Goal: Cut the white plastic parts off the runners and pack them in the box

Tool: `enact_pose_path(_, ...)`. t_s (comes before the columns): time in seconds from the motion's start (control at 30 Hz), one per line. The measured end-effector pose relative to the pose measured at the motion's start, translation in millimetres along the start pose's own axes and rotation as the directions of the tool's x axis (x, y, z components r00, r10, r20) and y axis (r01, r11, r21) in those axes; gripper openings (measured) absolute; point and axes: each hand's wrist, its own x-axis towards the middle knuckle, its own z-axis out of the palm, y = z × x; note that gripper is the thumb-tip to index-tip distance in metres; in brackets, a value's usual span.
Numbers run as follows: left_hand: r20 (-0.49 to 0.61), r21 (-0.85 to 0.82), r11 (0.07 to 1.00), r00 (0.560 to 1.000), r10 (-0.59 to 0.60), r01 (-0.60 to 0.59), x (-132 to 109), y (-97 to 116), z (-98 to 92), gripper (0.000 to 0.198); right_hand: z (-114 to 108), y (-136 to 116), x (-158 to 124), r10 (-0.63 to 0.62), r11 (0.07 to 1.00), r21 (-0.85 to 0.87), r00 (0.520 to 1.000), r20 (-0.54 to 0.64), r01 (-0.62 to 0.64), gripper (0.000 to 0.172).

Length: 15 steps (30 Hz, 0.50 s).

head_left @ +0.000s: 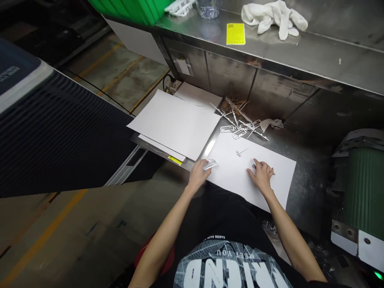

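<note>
My left hand (198,175) pinches a small white plastic frame piece (211,164) at the left edge of a white sheet (282,168). Over the middle of that sheet is my right hand (261,176), its fingers curved around a small dark tool (254,166) that is mostly hidden; whether it is gripped I cannot tell. A small white part with a thin stem (239,153) lies on the sheet between and beyond my hands. Behind the sheet sits a tangled pile of white plastic frames (240,129).
Large white sheets (180,120) are stacked at the left. A metal shelf (324,52) above holds white gloves (274,18), a yellow label (235,34) and a green bin (132,10). A green ribbed machine (364,188) stands at the right.
</note>
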Motion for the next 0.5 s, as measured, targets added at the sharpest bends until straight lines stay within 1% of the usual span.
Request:
enact_pose_path(0.03,0.015,0.015,1.0,1.0,0.014,-0.014,1.4,0.3,3.7,0.037,1.7,-8.0,6.7,-0.037,0.999,0.012,0.999,0.007,0.037,0.056)
enact_pose_path(0.1,0.07,0.049,0.997,0.996,0.055,-0.059,7.7,1.7,11.4,0.043,5.2,-30.6,22.5,-0.099,0.994,0.055,0.995,0.027,0.098,0.057)
enact_pose_path(0.17,0.152,0.081,0.99,0.983,0.106,-0.119,15.4,4.6,17.3,0.053,5.8,-57.3,33.2,-0.121,0.987,0.108,0.992,0.028,0.117,0.051)
enact_pose_path(0.2,0.195,0.095,0.984,0.972,0.128,-0.149,18.1,7.2,18.6,0.06,4.0,-70.0,33.8,-0.115,0.985,0.135,0.993,0.019,0.111,0.047)
enact_pose_path(0.27,0.27,0.119,0.972,0.949,0.163,-0.2,18.9,14.4,15.9,0.074,-3.4,-91.4,22.5,-0.087,0.978,0.192,0.996,-0.01,0.087,0.038)
enact_pose_path(0.33,0.309,0.139,0.961,0.933,0.186,-0.238,15.9,18.2,4.8,0.088,-9.7,-107.8,0.2,-0.043,0.967,0.246,0.997,-0.066,0.058,0.033)
enact_pose_path(0.37,0.315,0.143,0.955,0.927,0.205,-0.26,15.6,16.2,-3.0,0.093,-10.3,-114.2,-11.3,-0.015,0.963,0.266,0.994,-0.106,0.043,0.033)
enact_pose_path(0.43,0.322,0.128,0.938,0.908,0.269,-0.323,21.9,2.9,-17.6,0.1,-6.2,-120.3,-30.3,0.05,0.956,0.292,0.979,-0.196,0.01,0.031)
enact_pose_path(0.5,0.343,0.091,0.913,0.873,0.347,-0.398,35.5,-17.1,-24.2,0.103,-0.3,-114.2,-48.4,0.116,0.951,0.308,0.949,-0.293,-0.021,0.024)
